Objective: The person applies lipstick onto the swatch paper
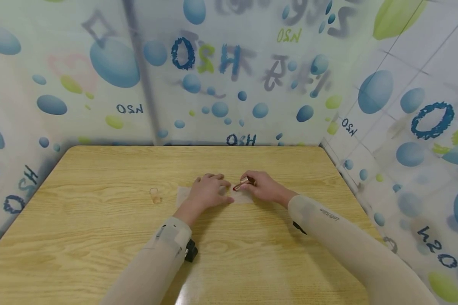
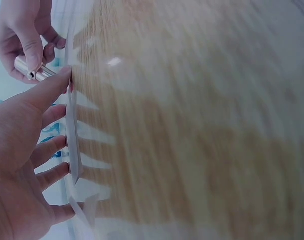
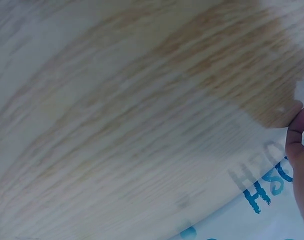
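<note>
Between the curled thumb and fingers of the right hand (image 1: 266,185), a lipstick (image 1: 246,181) is pinched by its metallic tube, its red tip turned toward the left fingers, over the paper (image 1: 182,195); whether the two touch cannot be told. By the spread fingers of the left hand (image 1: 207,191), nothing is grasped; the paper beneath them is pressed. Left of those fingers, well apart, a clear object (image 1: 155,196), perhaps a cap, is seen. The tube is judged light, stiff and rather slippery, best held around its middle; the tip is probably soft and easily snapped. The paper is likely thin and readily creased, best steadied near its edges. Much of it is hidden by the hands; in the right wrist view, the lipstick is not shown.
</note>
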Tool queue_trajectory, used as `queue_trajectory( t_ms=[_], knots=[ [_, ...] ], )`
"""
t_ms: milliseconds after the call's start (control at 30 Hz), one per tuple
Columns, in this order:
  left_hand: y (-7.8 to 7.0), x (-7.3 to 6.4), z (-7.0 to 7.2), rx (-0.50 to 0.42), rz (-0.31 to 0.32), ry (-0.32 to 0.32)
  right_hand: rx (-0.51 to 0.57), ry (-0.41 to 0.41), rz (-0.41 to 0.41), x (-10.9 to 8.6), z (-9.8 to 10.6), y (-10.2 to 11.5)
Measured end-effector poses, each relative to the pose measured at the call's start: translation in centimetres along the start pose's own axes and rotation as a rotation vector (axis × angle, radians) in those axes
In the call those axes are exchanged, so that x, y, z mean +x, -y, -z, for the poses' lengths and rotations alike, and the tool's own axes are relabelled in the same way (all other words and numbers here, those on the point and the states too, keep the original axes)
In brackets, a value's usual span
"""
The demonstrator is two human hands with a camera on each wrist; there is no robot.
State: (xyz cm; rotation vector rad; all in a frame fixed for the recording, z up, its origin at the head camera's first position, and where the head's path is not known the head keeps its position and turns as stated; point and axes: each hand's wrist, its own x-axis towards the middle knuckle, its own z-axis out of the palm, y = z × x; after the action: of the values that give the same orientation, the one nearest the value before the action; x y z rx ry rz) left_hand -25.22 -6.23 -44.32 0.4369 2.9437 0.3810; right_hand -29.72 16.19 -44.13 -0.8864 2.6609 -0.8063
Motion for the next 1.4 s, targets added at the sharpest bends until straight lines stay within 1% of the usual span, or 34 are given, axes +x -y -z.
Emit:
queue_trajectory(
  t_ms=[233,600,900,1133,1400],
  knots=[
    [0.1,0.0,-0.1,-0.003,0.004,0.0,0.006,0.0,-0.059,0.4,0.0,0.3],
    [0.0,0.1,0.0,-0.007,0.005,-0.005,0.007,-0.001,-0.099,0.1,0.3,0.6],
    [-0.1,0.0,0.0,-0.018,0.018,0.0,0.007,-0.014,-0.061,-0.5,0.2,0.6],
    [-0.1,-0.1,0.1,-0.018,0.018,-0.004,-0.019,-0.032,-0.047,-1.0,0.0,0.5],
    [-0.1,-0.2,0.2,-0.002,0.009,0.0,-0.015,-0.037,-0.049,-2.0,0.1,0.7]
  ],
)
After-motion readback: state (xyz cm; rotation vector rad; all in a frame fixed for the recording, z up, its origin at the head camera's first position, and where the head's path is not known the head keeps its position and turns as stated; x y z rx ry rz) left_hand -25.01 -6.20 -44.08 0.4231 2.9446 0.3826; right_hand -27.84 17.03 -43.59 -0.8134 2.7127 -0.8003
